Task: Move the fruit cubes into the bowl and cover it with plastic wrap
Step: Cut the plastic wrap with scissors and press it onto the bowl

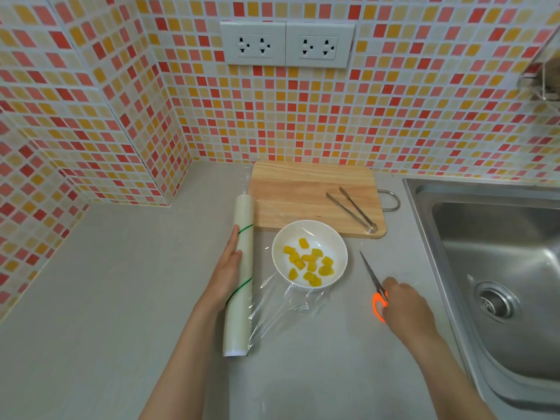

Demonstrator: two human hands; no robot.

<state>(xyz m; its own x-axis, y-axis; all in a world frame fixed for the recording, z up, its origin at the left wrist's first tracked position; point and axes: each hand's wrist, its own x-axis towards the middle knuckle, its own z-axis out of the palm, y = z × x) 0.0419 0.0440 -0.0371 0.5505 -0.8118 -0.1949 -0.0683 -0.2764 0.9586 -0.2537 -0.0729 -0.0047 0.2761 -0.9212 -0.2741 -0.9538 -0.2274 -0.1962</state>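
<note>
We are looking down at a grey bench (121, 298) in a tiled corner, and the white bowl (309, 254) sits near the middle of it, just in front of the wooden cutting board (312, 195). The yellow fruit cubes (309, 265) are all inside the bowl, scattered over its bottom; the board carries none of them. Metal tongs (353, 209) lie on the board's right part, tips pointing toward the wall.

Our left hand (227, 274) rests flat against the left side of the plastic wrap roll (241, 274), fingers (233, 241) stretched out together along it, pressing rather than gripping. The roll lies on the bench just left of the bowl, running from near the board back toward us. A sheet of clear plastic wrap (291, 307) spreads from the roll to the right, across the bowl, and it wrinkles on the bench at the bowl's near side. It is attached to the roll along its length.

Our right hand (406, 307) is on the bench to the right of the bowl, fingers curled down over the orange handle of the scissors (374, 283). The blades point away from us, closed, lying on the bench. A steel sink (500, 253) fills the right edge.
</note>
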